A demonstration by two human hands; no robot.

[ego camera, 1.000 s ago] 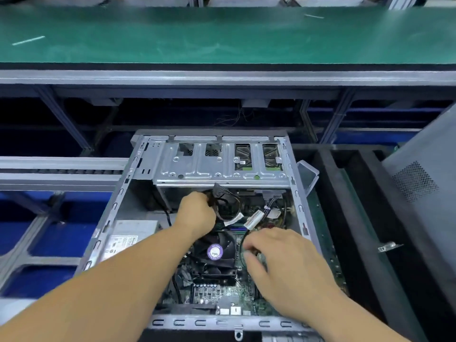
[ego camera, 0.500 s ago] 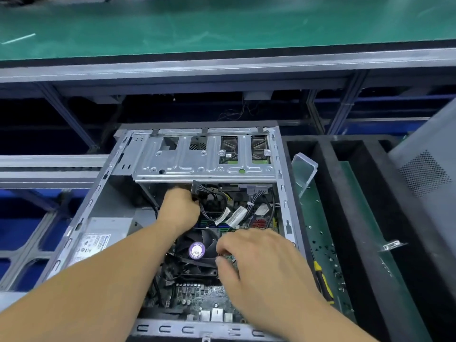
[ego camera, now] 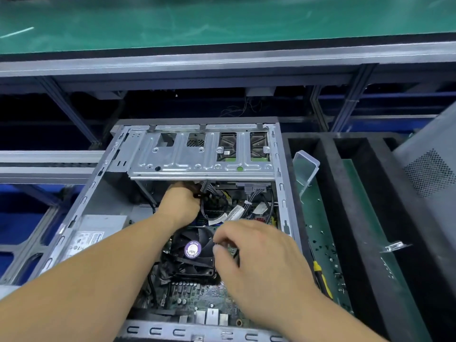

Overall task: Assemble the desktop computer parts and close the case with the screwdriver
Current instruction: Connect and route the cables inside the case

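The open computer case (ego camera: 280,183) lies on its side with the motherboard facing up. My left hand (ego camera: 180,203) reaches in under the metal drive cage (ego camera: 202,156) and grips a bundle of black cables (ego camera: 209,193). My right hand (ego camera: 256,262) hovers over the motherboard (ego camera: 197,292), just right of the black CPU fan (ego camera: 193,249). Its thumb and curled fingers pinch the edge of a thin green memory module (ego camera: 232,248), which the hand mostly hides. A yellow-and-black screwdriver (ego camera: 320,280) lies in the tray to the right of the case.
The power supply (ego camera: 98,230) sits in the case's left side. A black foam tray (ego camera: 328,169) on the right holds a green board (ego camera: 318,230) with loose screws, a clear plastic piece (ego camera: 304,169) and a metal bracket (ego camera: 394,246). The grey side panel (ego camera: 431,181) leans at far right.
My left hand has pushed the cables further up under the drive cage. My right hand has stayed beside the fan, and the view has shifted slightly.
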